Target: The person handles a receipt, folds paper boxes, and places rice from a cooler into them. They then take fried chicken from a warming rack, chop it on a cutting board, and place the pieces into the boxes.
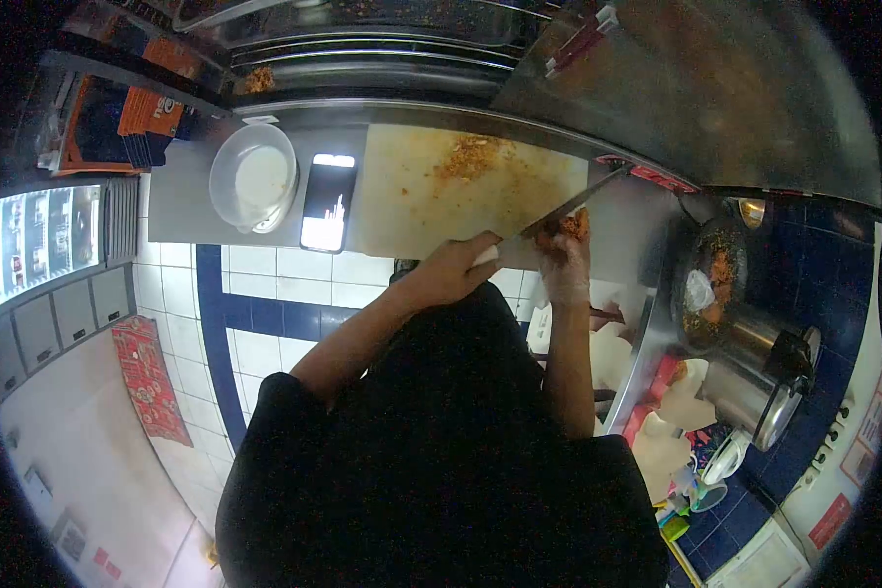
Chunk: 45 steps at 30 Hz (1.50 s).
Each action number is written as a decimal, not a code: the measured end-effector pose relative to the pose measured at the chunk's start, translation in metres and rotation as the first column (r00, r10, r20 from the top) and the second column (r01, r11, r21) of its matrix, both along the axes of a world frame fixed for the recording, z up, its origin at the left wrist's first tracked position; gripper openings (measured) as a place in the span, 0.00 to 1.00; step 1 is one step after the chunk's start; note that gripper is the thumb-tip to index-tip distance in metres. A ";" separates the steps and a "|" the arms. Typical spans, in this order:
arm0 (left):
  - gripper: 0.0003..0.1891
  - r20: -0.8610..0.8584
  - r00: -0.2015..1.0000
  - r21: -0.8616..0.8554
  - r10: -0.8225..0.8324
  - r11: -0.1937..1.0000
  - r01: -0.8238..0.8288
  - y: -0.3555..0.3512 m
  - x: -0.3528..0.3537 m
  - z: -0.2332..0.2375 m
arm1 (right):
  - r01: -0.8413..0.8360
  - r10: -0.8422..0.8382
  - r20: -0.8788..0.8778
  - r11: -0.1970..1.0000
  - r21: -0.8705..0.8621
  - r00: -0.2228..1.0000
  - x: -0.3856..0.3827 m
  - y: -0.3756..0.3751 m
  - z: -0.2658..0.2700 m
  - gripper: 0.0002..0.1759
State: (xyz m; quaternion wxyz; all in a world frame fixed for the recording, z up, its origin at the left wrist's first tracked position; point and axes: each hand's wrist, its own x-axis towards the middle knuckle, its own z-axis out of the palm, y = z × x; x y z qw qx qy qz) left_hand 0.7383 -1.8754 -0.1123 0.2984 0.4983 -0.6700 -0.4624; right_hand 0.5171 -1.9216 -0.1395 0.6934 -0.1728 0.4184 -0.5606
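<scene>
My left hand [451, 269] is closed around the white handle of a large knife [578, 203], whose blade slants up to the right across the corner of a cutting board [397, 186]. My right hand [565, 269], seemingly in a clear plastic glove, is closed on a reddish-brown piece of food [574, 224] beside the blade. Meat seems likely, but its kind is not clear. Orange-brown crumbs [470, 157] are scattered over the far part of the board.
Left of the board lie a lit phone [329, 201] and a clear plastic container [255, 176] with white contents. A dark bowl of seasoned food [710, 284] and a steel pot [750, 377] stand at the right. A metal ledge [412, 110] runs behind the board.
</scene>
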 end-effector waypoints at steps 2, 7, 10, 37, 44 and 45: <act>0.21 -0.040 0.998 0.104 -0.053 0.993 0.057 0.001 0.007 0.005 | -0.002 0.002 0.002 1.000 -0.015 1.000 -0.002 0.001 -0.001 0.36; 0.20 -0.089 0.996 0.125 -0.031 0.991 0.042 0.000 0.003 0.003 | -0.079 0.086 0.072 0.993 -0.088 0.994 -0.014 0.001 -0.025 0.45; 0.19 -0.101 0.995 0.144 -0.009 0.989 0.023 -0.002 0.002 0.011 | -0.055 0.055 0.054 0.998 -0.005 0.997 -0.003 0.002 0.002 0.43; 0.19 -0.114 0.988 0.093 -0.108 0.989 0.119 -0.008 0.020 0.010 | -0.153 0.147 0.249 0.988 0.005 0.957 0.003 0.006 -0.002 0.35; 0.19 -0.069 0.993 0.045 -0.095 0.994 0.098 -0.005 0.023 0.004 | -0.220 0.226 0.245 0.974 -0.054 0.943 0.009 0.002 -0.004 0.37; 0.19 -0.069 0.993 0.045 -0.091 0.995 0.094 -0.007 0.024 0.005 | -0.205 0.207 0.241 0.978 -0.036 0.948 0.013 0.002 0.002 0.37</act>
